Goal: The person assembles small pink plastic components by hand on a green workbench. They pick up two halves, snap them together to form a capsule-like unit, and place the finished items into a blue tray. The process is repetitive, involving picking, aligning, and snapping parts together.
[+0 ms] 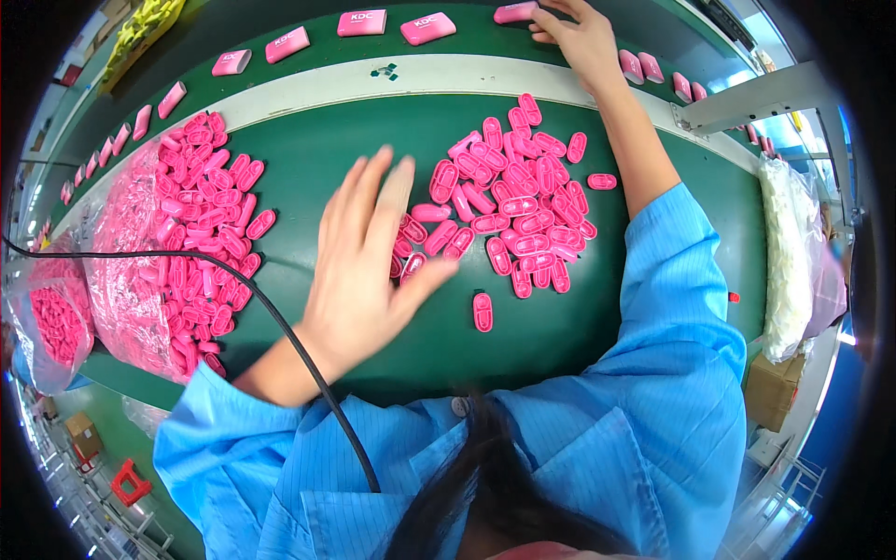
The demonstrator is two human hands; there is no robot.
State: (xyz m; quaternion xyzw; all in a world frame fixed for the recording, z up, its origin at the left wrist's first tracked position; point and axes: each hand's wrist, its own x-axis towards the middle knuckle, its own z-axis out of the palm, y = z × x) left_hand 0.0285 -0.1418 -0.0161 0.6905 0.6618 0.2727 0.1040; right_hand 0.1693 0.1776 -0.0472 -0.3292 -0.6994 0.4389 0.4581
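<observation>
My right hand [581,39] reaches to the far strip, its fingers apart at the right end of a pink, rounded case [516,12]. Whether the fingertips press on that case I cannot tell. My left hand [359,247] is open above the green work surface [299,168], fingers spread and nothing held. Beside its thumb lies a loose pile of small pink oval plastic parts [532,201] with hollow faces. The left hand hides some of these parts. One oval part [483,312] lies apart, nearer to me.
More pink parts [210,224] spill from a clear plastic bag [131,271] at left. A black cable [271,303] crosses over my left wrist. Pink cases [362,22] line the far green strip behind a white rail [448,75]. A metal bracket [756,98] stands at right.
</observation>
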